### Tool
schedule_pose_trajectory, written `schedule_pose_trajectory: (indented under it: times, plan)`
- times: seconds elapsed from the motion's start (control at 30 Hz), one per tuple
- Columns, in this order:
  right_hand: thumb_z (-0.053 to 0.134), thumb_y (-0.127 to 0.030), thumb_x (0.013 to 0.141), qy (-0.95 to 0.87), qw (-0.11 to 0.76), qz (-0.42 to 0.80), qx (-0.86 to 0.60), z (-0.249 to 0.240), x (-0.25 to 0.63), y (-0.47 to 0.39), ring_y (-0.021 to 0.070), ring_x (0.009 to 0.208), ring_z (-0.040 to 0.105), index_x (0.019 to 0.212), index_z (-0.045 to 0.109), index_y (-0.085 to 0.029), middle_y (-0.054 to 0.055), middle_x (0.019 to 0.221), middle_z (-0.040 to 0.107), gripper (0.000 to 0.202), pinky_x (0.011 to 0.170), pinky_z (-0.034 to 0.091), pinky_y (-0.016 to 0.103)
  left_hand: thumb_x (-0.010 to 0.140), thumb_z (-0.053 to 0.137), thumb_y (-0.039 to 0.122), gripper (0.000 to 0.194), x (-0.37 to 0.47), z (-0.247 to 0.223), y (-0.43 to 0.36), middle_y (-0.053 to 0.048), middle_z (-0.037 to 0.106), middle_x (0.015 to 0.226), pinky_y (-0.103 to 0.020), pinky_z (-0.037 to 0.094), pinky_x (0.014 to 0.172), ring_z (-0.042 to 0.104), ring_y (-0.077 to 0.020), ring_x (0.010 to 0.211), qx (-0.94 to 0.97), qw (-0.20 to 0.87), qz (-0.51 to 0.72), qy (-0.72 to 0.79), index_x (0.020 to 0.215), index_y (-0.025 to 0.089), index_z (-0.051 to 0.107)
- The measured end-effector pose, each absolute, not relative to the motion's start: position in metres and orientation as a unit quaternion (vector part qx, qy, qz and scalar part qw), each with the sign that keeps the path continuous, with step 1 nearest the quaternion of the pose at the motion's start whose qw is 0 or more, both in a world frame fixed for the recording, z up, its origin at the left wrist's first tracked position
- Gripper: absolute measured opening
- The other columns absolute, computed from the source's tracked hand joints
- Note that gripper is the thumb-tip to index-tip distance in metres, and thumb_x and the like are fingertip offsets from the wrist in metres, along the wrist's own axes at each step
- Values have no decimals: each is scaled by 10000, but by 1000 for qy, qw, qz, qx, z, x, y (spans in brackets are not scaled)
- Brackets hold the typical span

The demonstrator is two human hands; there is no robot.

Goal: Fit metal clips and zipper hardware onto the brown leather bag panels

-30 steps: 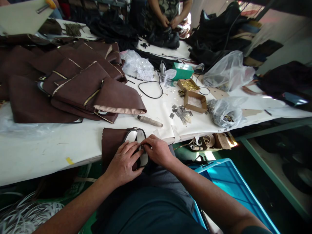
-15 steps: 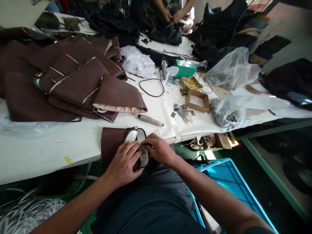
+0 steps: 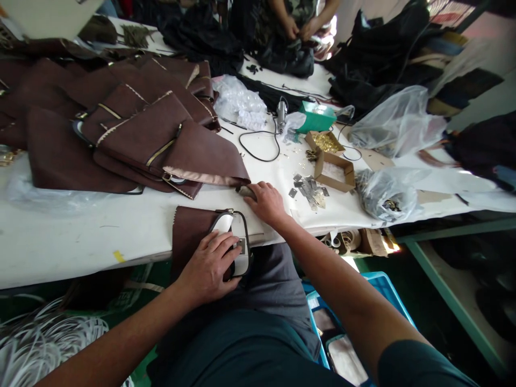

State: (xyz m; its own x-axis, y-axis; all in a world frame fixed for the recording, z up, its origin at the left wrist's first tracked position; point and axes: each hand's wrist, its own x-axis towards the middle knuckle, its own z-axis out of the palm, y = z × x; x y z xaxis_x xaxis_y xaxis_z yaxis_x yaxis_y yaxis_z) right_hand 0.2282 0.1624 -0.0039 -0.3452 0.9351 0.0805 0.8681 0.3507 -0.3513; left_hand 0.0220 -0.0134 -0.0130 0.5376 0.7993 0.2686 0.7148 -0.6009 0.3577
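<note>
A brown leather bag piece (image 3: 189, 228) lies at the table's front edge, its black-edged end panel with a pale lining facing up. My left hand (image 3: 212, 263) grips that panel, fingers laid over the lining and thumb at its lower edge. A small square metal plate (image 3: 241, 246) shows on the lining beside the fingertips. My right hand (image 3: 266, 203) is closed over a grey wrapped rod (image 3: 244, 191) on the table; only the rod's far end shows. Just beyond it is the corner of a brown leather bag (image 3: 209, 153).
Brown bags are heaped at left. Loose metal plates (image 3: 310, 191), a cardboard box (image 3: 334, 171), a box of gold-coloured parts (image 3: 324, 142) and plastic bags (image 3: 382, 196) lie at right. A blue crate (image 3: 381, 282) stands below. Another person's hands (image 3: 300, 28) are across the table.
My right hand has left the bag piece's panel, moved up and right, and closed on the wrapped rod. My left hand stays on the panel. The view has shifted slightly.
</note>
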Motion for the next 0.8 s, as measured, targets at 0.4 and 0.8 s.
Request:
schedule_pose_trajectory:
  times: [0.4, 0.8]
  plan:
    - [684, -617, 944, -372, 560, 630, -388, 20, 195, 87, 95, 451, 443, 835, 519, -241, -73, 626, 484, 425, 431, 374, 236, 909, 743, 418, 502, 25, -17, -14, -184, 628, 1536, -576, 310, 1302, 519, -365, 1477, 860, 112, 203, 455, 1349, 178, 719]
    - [708, -544, 973, -494, 542, 554, -394, 11, 177, 60, 113, 459, 451, 765, 505, -246, -69, 539, 525, 416, 497, 391, 272, 877, 759, 392, 511, 22, -24, -13, -197, 640, 1498, -576, 283, 1328, 519, -375, 1476, 861, 117, 205, 450, 1335, 169, 727]
